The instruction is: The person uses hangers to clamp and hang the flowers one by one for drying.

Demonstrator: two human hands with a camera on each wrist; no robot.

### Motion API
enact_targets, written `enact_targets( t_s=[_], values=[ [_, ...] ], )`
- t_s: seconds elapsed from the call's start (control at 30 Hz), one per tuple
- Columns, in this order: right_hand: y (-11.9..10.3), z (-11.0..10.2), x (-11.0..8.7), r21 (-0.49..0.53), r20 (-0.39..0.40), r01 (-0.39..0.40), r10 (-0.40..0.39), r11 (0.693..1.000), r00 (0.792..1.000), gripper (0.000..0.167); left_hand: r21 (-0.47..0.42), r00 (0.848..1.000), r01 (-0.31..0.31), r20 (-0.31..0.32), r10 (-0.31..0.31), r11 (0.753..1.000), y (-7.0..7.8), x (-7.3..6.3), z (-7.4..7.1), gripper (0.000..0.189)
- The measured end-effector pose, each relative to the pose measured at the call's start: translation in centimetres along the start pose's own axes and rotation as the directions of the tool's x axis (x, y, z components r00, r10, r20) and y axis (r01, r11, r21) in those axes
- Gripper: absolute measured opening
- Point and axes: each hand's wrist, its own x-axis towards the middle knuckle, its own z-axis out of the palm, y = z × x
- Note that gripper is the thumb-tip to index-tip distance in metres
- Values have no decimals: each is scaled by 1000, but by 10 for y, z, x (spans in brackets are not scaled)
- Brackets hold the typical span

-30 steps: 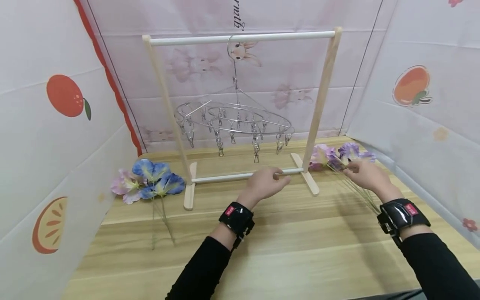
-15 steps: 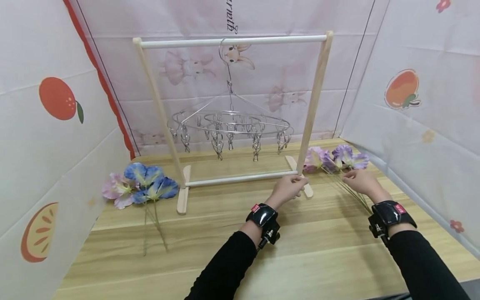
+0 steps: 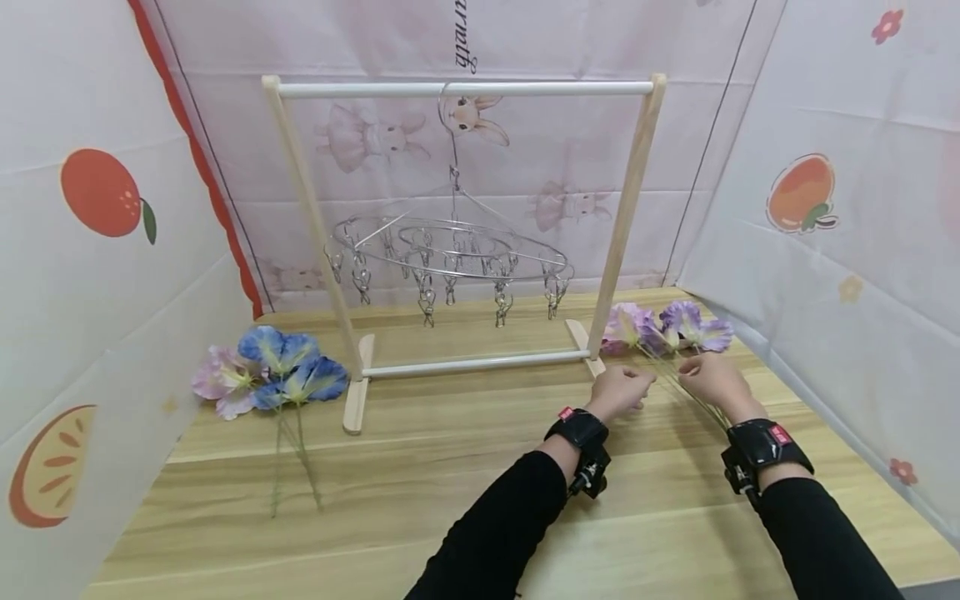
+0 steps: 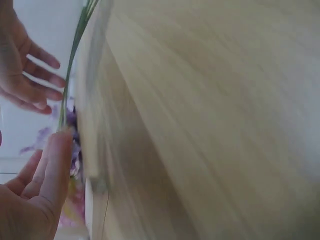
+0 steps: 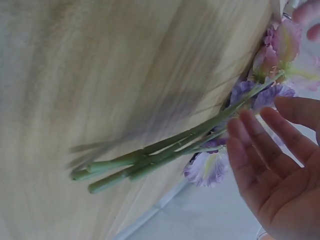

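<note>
Pink and purple artificial flowers (image 3: 697,327) lie at the right of the table, their green stems (image 5: 170,152) pointing toward me. Beside those stems is my right hand (image 3: 717,387); in the right wrist view its fingers (image 5: 267,145) are extended and loosely bent by the stems, with no grip on them. Whether they touch cannot be told. My left hand (image 3: 621,392) is in the air left of the stems, near the rack's right foot. Its fingers (image 4: 56,170) look fairly straight and hold nothing in the left wrist view.
A wooden rack (image 3: 630,208) with white bars stands at the back. From its top bar hangs a round metal clip hanger (image 3: 450,250) with several clips. Blue and pink flowers (image 3: 281,367) lie at the left. Printed cloth walls (image 3: 847,275) enclose the wooden table (image 3: 420,500).
My left hand has moved right, from the rack's lower bar to beside the right-hand flowers. My right hand stays by the stems. The clip hanger sways and the head view shifts slightly.
</note>
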Motion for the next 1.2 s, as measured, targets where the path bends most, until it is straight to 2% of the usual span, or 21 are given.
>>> enact_targets(
  t_s=[0.07,0.17,0.23,0.33,0.4,0.5,0.63,0.83,1.0,1.13,1.2],
  values=[
    [-2,2,-1,4,-18,4,-3,1000,1000,31,-151,999,53,18,-51,987,1,4,5,30],
    [-4,3,-2,3,-40,18,-18,1000,999,28,-350,991,128,69,-111,928,2,10,10,37],
    [-5,3,-4,8,-41,17,-16,1000,999,28,-423,985,170,98,-141,890,1,13,12,40],
    [-6,4,-6,8,-27,6,-6,1000,1000,29,-454,978,210,111,-179,866,-1,16,16,40],
    [-7,4,-7,3,-14,-12,13,1000,1000,30,-447,975,224,101,-200,866,-3,16,20,38],
    [-10,4,-7,-17,4,-37,37,999,999,31,-422,975,221,78,-207,879,-5,17,26,34],
    [-13,4,-8,-37,29,-58,59,998,998,30,-392,982,190,70,-177,900,-8,19,33,30],
    [-17,5,-12,-32,34,-55,56,998,998,22,-378,988,149,82,-127,914,-11,19,38,28],
    [-21,9,-19,-8,1,-40,40,999,999,19,-403,993,120,57,-106,907,-9,13,41,32],
    [-27,9,-22,0,-45,-40,40,999,998,19,-439,996,78,6,-84,895,-5,9,41,30],
    [-31,8,-23,5,-73,-41,41,999,996,18,-476,997,49,-35,-75,878,-1,9,41,27]
  ],
)
